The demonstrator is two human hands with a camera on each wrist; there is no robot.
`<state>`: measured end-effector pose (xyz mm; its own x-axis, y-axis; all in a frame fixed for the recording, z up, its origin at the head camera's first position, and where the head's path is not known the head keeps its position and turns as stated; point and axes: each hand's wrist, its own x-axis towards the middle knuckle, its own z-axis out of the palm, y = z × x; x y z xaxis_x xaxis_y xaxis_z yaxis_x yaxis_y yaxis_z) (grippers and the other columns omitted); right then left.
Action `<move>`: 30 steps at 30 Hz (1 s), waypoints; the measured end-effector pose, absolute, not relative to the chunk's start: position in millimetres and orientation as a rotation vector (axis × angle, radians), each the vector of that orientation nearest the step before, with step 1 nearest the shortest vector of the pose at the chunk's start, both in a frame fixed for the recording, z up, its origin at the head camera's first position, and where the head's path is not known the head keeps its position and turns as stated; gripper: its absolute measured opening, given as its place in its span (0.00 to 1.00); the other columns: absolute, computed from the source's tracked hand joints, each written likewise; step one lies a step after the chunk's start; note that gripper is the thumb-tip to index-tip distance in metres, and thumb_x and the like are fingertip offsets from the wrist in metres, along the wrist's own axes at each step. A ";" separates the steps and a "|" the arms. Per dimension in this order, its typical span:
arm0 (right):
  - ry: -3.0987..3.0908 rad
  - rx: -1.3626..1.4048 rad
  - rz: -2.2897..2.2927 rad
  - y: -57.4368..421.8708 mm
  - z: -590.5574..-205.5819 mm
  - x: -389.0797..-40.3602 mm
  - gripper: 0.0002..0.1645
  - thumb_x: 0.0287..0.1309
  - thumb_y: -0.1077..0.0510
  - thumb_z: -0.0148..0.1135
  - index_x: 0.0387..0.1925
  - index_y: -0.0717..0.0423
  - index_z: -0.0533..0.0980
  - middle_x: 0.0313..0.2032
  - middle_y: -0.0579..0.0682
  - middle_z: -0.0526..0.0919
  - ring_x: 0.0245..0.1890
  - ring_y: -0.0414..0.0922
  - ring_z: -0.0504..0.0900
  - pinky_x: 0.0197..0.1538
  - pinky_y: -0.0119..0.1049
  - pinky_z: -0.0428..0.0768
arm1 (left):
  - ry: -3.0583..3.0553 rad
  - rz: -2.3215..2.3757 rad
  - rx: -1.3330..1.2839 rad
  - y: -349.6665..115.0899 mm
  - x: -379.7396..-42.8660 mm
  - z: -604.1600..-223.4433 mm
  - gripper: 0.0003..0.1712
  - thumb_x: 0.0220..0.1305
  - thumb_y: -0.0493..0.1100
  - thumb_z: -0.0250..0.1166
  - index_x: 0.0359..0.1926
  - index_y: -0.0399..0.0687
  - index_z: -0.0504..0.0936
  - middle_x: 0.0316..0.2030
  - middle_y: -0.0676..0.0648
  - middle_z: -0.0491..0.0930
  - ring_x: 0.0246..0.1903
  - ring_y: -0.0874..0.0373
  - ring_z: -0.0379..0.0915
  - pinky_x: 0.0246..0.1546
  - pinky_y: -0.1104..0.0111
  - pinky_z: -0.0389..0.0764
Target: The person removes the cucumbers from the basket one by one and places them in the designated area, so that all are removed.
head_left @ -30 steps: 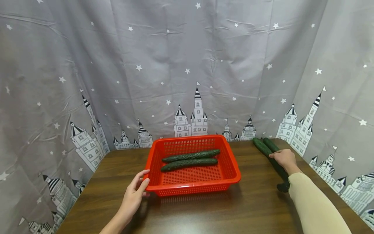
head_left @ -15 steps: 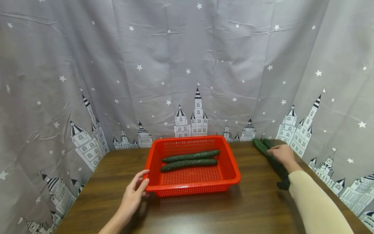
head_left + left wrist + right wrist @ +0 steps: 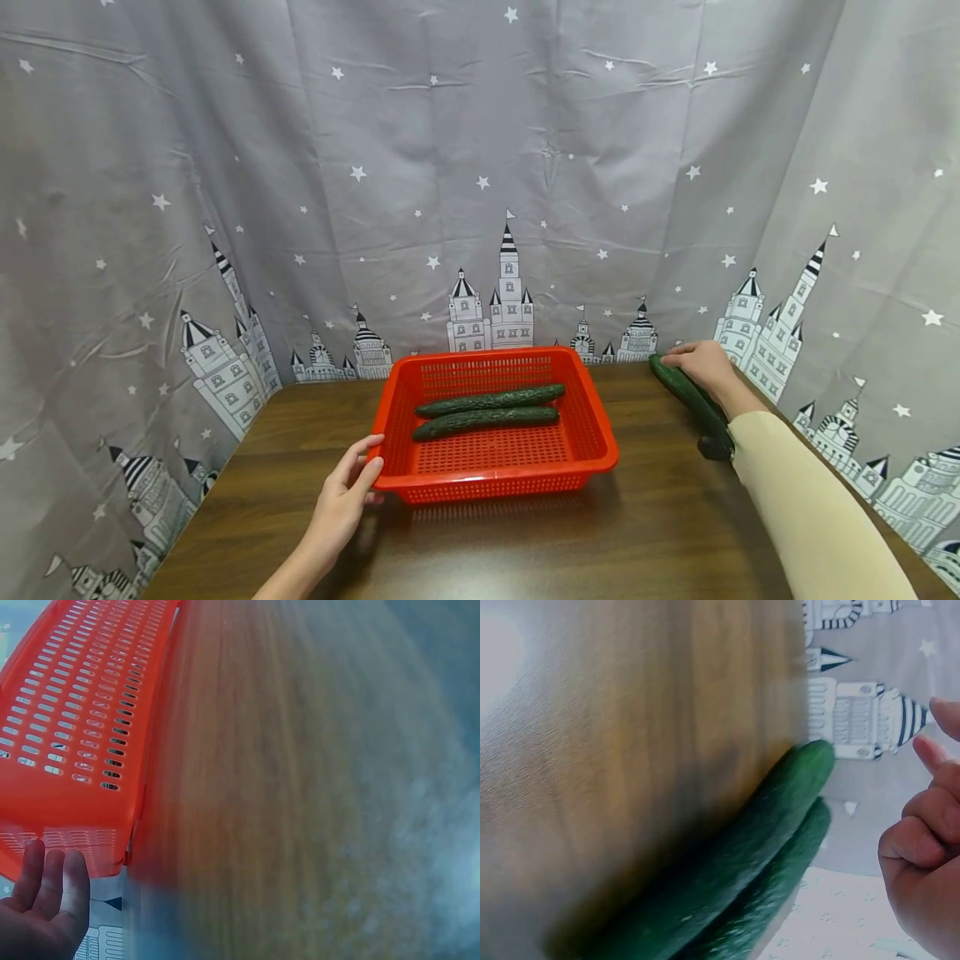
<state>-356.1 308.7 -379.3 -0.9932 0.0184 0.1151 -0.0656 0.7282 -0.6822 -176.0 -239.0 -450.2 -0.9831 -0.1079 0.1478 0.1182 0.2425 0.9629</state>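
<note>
My left hand (image 3: 341, 492) holds the left rim of a red plastic basket (image 3: 495, 477), thumb near its front corner. In the left wrist view, three fingers (image 3: 73, 889) of that hand lie against the basket's end wall. Two dark green cucumbers, a back one (image 3: 491, 400) and a front one (image 3: 486, 422), lie side by side inside the basket. At the table's far right, my right hand (image 3: 708, 369) hovers over two more cucumbers, hiding most of the farther one. In the right wrist view its loosely bent fingers are apart from the near cucumber (image 3: 727, 851) and the other cucumber (image 3: 780, 889).
The basket stands mid-table on a brown wooden table (image 3: 517, 554). A grey curtain (image 3: 480, 208) printed with castles and stars hangs right behind the table's back edge and round both sides. A small dark device (image 3: 716, 448) sits at my right wrist.
My right hand has moved away from me and slightly left, from the cucumbers' middle to their far ends. The left hand, the basket and the cucumbers in it stay put.
</note>
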 end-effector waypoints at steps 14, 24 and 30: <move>-2.855 0.169 1.205 267.5 -335.9 -369.8 0.25 0.66 0.51 0.64 0.56 0.63 0.80 0.63 0.67 0.75 0.59 0.60 0.73 0.58 0.47 0.73 | -2.330 -1.839 -0.003 -240.1 -176.6 -451.1 0.23 0.75 0.48 0.59 0.67 0.55 0.72 0.48 0.36 0.78 0.36 0.60 0.77 0.37 0.62 0.85; -2.824 0.231 1.350 239.7 -316.6 -386.3 0.22 0.62 0.53 0.68 0.53 0.61 0.83 0.30 0.48 0.85 0.17 0.35 0.63 0.23 0.30 0.63 | -2.323 -1.840 -0.011 -239.8 -177.1 -450.4 0.23 0.75 0.47 0.59 0.67 0.54 0.72 0.47 0.35 0.78 0.35 0.60 0.78 0.36 0.62 0.85; -2.835 0.235 1.447 220.8 -309.3 -391.2 0.23 0.60 0.53 0.70 0.54 0.60 0.82 0.23 0.37 0.78 0.13 0.37 0.57 0.19 0.31 0.59 | -2.323 -1.830 -0.019 -240.0 -176.9 -450.3 0.23 0.74 0.47 0.60 0.67 0.54 0.72 0.47 0.36 0.78 0.35 0.60 0.77 0.36 0.62 0.86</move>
